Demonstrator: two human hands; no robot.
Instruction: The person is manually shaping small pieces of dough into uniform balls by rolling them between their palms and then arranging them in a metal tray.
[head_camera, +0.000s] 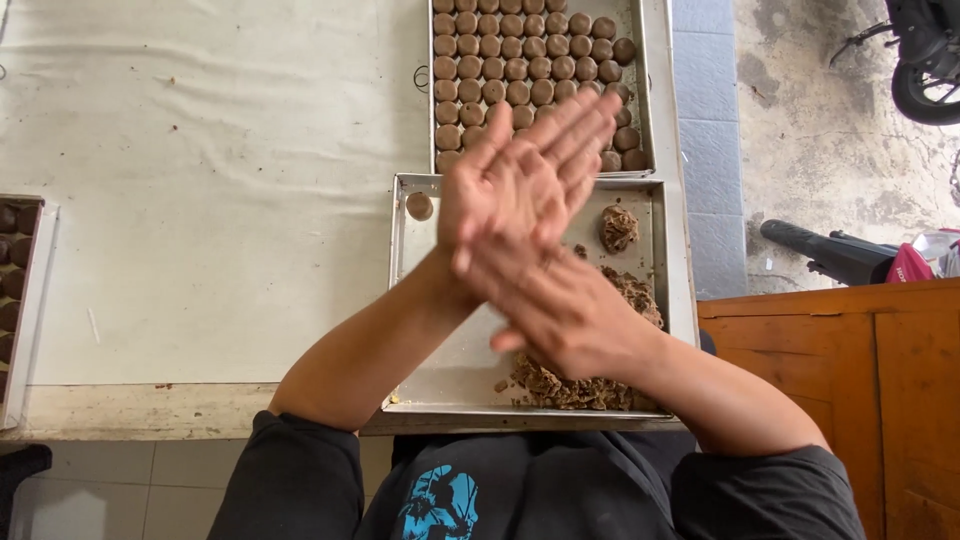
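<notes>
My left hand (530, 175) and my right hand (565, 310) are pressed palm to palm and crossed over a metal tray (445, 375) at the table's near edge. The left fingers stretch up and to the right, blurred. The right hand lies below, pointing left. Whatever is between the palms is hidden. In the tray, a mass of brown dough (575, 385) lies under my right wrist, a smaller lump (618, 228) sits to the right, and one round ball (419, 206) rests in the far left corner.
A second tray (642, 60) behind holds several rows of brown dough balls. Another tray of balls (30, 300) is at the left edge. A white cloth (200, 180) covers the table. A wooden cabinet (860, 360) stands on the right, with motorbikes beyond.
</notes>
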